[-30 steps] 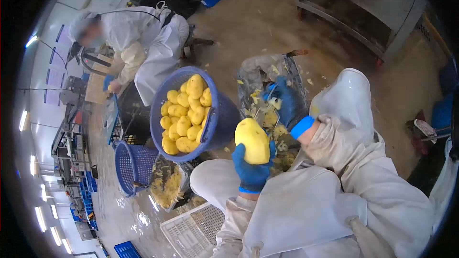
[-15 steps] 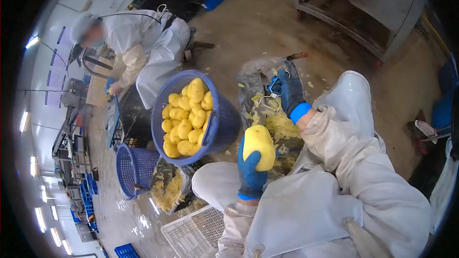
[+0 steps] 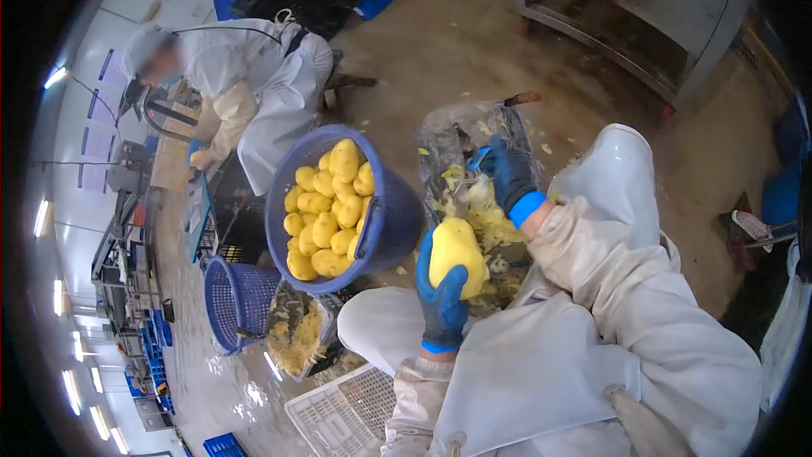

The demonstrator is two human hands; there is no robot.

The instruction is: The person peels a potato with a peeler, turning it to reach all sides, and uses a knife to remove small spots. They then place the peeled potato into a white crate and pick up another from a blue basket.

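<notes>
My left hand (image 3: 445,311), in a blue-and-dark glove, is wrapped round a large peeled yellow potato (image 3: 458,259) from below and its left side. Above and to the right, my gloved right hand (image 3: 511,176) grips a peeler (image 3: 482,158), blurred by motion, at its blue part. The peeler is apart from the potato. Under both hands lies a tray lined with dark plastic (image 3: 436,171), with a heap of pale peelings (image 3: 491,218) in it.
To the left stands a blue basket (image 3: 397,211) full of peeled potatoes. Behind it are another blue basket (image 3: 222,309), a container of peelings (image 3: 293,340) and a white crate (image 3: 334,419). A seated co-worker (image 3: 254,76) works at upper left. A metal stand (image 3: 609,42) is upper right.
My right hand has shifted slightly down with the peeler and is turned differently. The potato has rotated a little in my left hand, whose fingers have moved on it.
</notes>
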